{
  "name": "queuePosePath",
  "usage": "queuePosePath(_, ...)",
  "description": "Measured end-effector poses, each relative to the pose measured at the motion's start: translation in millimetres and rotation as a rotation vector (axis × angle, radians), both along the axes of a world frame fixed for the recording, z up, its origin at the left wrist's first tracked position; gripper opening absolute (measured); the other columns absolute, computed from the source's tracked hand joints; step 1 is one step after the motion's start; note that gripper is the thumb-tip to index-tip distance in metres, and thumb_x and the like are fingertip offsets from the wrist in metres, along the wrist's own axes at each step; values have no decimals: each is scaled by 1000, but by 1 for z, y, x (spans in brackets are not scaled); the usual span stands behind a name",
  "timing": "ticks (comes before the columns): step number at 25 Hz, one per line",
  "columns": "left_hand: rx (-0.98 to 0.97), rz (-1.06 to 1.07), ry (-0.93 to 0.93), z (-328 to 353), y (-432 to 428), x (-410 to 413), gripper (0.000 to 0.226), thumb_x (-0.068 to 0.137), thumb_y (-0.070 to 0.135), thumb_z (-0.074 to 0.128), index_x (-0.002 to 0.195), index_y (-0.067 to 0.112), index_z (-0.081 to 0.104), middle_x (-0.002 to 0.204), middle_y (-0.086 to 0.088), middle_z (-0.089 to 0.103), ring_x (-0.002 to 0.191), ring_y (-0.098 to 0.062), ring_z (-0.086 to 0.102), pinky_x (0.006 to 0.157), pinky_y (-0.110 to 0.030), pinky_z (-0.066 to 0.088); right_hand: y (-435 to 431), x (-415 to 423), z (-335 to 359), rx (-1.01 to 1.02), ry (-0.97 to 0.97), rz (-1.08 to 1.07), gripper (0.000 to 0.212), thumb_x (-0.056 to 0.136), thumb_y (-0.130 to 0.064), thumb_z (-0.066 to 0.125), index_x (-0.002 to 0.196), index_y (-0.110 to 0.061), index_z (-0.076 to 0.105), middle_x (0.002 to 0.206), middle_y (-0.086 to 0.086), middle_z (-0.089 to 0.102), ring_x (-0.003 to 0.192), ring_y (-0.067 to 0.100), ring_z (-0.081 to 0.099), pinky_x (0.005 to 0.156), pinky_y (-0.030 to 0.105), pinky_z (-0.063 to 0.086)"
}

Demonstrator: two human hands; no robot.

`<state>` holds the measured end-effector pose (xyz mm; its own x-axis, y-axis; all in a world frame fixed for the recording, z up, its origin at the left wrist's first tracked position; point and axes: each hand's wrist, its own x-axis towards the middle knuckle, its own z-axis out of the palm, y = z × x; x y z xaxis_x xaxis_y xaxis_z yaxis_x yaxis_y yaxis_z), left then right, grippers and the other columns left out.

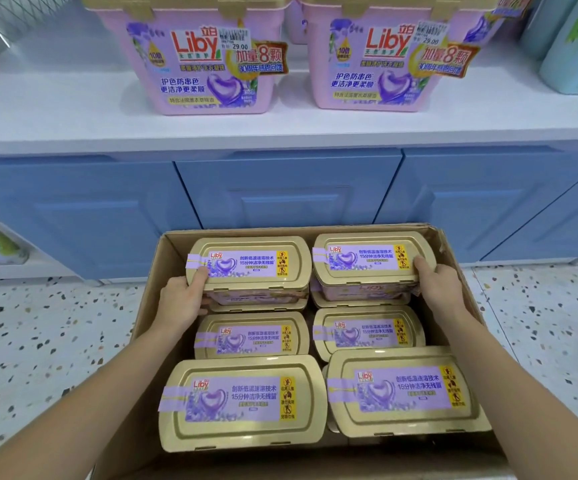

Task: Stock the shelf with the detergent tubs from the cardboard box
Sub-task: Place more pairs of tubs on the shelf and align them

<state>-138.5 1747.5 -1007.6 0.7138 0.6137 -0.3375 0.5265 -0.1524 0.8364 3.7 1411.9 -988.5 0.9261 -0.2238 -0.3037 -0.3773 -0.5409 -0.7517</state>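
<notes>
An open cardboard box (145, 299) on the floor holds several pink detergent tubs with gold lids. At its far end, two tubs sit raised above the others. My left hand (181, 299) grips the left side of the far left tub (249, 268), thumb on its lid. My right hand (441, 287) grips the right side of the far right tub (367, 261). Two middle tubs (251, 336) lie lower and two near tubs (246, 403) sit high at the front. On the white shelf (72, 112) above stand two pink tubs (204, 57) side by side, labels forward.
Blue cabinet doors (287, 192) run under the shelf, right behind the box. Pale blue and green bottles (571, 46) stand at the shelf's right end. Bare shelf surface lies to the left of the two tubs. A speckled terrazzo floor (38, 341) surrounds the box.
</notes>
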Motion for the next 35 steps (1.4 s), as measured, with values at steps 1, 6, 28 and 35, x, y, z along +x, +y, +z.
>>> queuePosePath(1,-6,5,1,1,-1,-1,29,95,37,41,95,16,62,90,-10,68,78,-22,67,62,-33,56,-1,0,2,2,15,16,39,92,-37,45,89,0,59,95,18,59,97,36,56,83,39,42)
queuePosePath(6,-22,55,-1,12,-4,-6,31,94,36,42,93,12,62,89,-11,68,73,-20,67,62,-34,58,-5,-9,17,-26,-23,84,37,93,-32,46,76,-1,55,85,17,57,85,30,51,71,33,36)
queuePosePath(28,89,32,-365,340,40,17,37,89,35,48,76,1,59,41,-8,63,36,-21,63,42,-32,54,14,46,327,162,-542,95,33,66,-41,61,59,-11,51,81,25,65,68,34,68,63,43,60)
queuePosePath(35,155,43,-411,403,59,65,38,89,36,47,76,2,58,38,-11,61,33,-21,61,37,-30,53,36,108,373,109,-603,63,52,50,-55,54,72,-8,60,102,27,68,94,39,65,88,51,52)
